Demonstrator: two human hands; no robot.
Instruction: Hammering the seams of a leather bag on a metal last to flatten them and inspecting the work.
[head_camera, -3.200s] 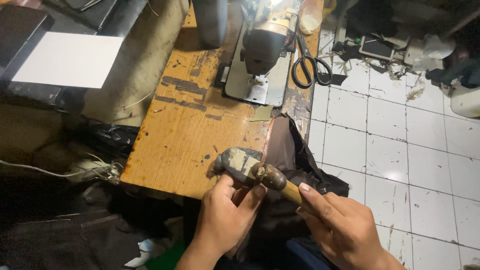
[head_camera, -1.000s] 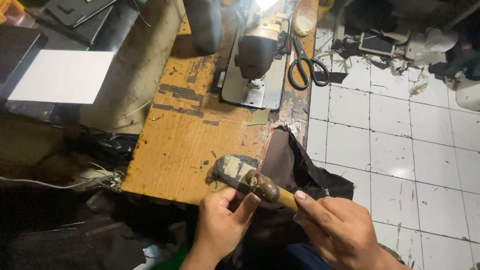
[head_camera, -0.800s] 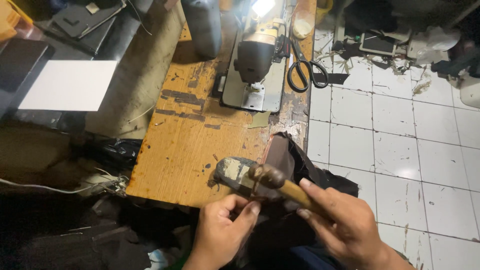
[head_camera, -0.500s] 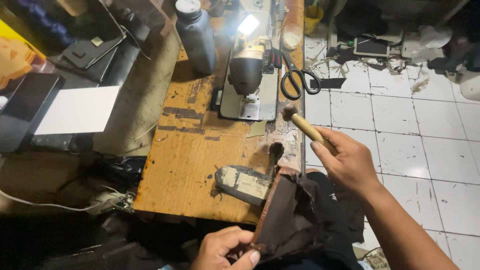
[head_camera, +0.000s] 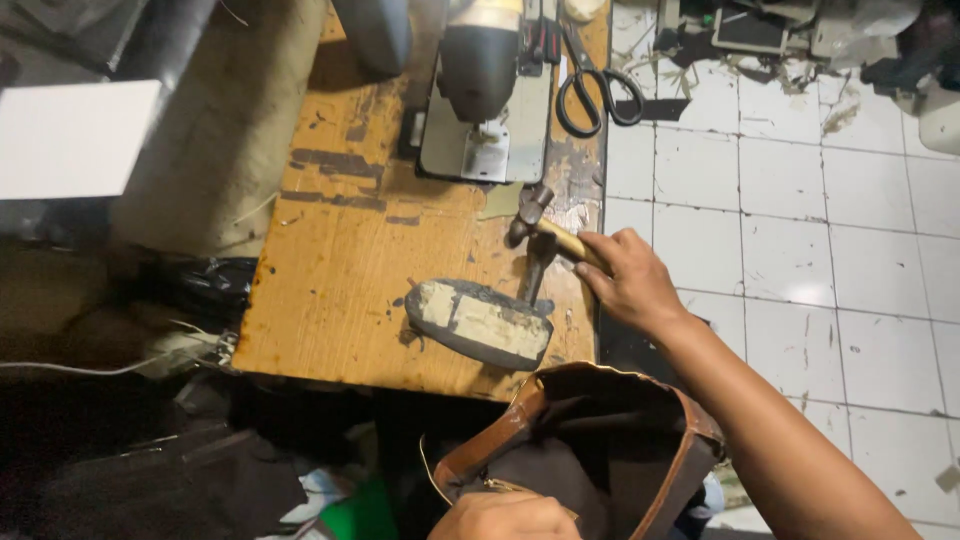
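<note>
My right hand (head_camera: 632, 280) grips the wooden handle of a small hammer (head_camera: 530, 212), whose metal head hangs just above the worn wooden table (head_camera: 330, 300) near its right edge. A dark oval iron block (head_camera: 480, 322) with a pale scuffed top lies on the table, below and left of the hammer head. My left hand (head_camera: 505, 517) at the bottom edge holds a dark brown leather bag (head_camera: 590, 450) with tan trim, its mouth open, below the table's front edge.
A sewing machine (head_camera: 485, 90) stands at the back of the table, black scissors (head_camera: 590, 95) beside it. White tiled floor (head_camera: 800, 250) lies to the right with clutter along the top. A white sheet (head_camera: 70, 135) and dark bundles sit at left.
My right hand lifted the hammer off the iron block, swung it up toward the scissors, then lowered it to the table's right edge. The bag has moved off the block toward me.
</note>
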